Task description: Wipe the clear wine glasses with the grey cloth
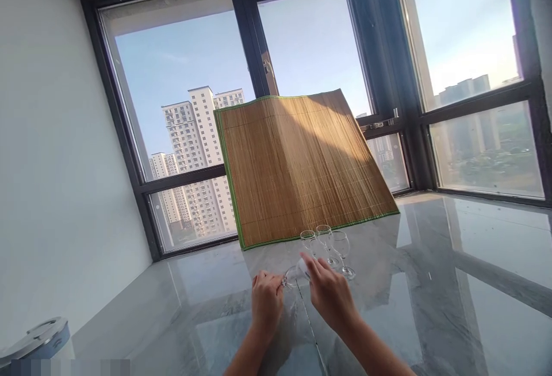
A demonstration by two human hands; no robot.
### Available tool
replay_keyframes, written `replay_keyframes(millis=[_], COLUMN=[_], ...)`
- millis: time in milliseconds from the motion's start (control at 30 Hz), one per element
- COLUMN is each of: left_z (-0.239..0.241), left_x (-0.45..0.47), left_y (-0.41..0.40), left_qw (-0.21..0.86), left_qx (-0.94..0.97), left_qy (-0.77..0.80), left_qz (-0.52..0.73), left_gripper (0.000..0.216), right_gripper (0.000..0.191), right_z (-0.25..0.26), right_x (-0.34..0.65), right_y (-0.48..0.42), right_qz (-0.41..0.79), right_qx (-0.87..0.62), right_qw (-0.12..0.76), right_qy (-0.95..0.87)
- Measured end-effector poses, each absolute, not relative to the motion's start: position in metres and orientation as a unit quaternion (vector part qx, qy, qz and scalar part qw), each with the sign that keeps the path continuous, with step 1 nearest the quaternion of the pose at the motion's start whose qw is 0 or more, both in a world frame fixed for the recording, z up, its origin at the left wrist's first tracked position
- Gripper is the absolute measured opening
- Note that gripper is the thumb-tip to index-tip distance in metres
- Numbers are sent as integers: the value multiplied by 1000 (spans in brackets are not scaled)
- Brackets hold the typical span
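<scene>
Glass (292, 276) sideways between curled left hand (266, 298), slanted right hand (330, 290)

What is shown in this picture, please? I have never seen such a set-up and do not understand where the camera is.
There is no machine here. A person works with two bare hands, and the only picture comes from a camera worn on their head, looking forward and down.

The left hand holds a clear glass tipped on its side. The right hand holds a small white item at the glass; it is too small to identify.

Beyond the hands, three stemmed glasses stand upright on a shiny grey surface. Behind them, a brown mat with green edging leans by the windows.
</scene>
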State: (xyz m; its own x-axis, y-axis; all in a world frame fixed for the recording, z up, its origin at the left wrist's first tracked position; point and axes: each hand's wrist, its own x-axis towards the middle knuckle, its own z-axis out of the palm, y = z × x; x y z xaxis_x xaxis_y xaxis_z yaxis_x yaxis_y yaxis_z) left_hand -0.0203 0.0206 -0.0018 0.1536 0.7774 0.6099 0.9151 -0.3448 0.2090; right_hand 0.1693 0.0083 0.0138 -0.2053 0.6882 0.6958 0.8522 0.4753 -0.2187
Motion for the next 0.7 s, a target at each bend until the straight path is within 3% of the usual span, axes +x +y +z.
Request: replay_keyframes(millis=[200, 367, 500, 600, 700], left_z=[-4, -5, -5, -8, -14], left_x=[-21, -23, -20, -18, -17], left_y=[21, 23, 25, 28, 33], left_qw=[135, 70, -27, -114, -202], left_qx=[-749, -783, -773, -716, -666], left_qy=[-545, -532, -526, -538, -540], left_qz=[-352, -314, -354, -430, -474], left_gripper=[30, 29, 28, 24, 21], right_gripper=[64, 62, 59, 57, 53], right_z=[9, 3, 12, 20, 21], right_x=[179, 172, 173, 176, 176], right_y=[18, 25, 21, 17, 17], right_qz=[32, 327, 515, 526, 436], right_qx=[-501, -347, -276, -273, -289], right_qw=[453, 533, 546, 584, 656], right_qy=[-737, -699, -601, -555, -544])
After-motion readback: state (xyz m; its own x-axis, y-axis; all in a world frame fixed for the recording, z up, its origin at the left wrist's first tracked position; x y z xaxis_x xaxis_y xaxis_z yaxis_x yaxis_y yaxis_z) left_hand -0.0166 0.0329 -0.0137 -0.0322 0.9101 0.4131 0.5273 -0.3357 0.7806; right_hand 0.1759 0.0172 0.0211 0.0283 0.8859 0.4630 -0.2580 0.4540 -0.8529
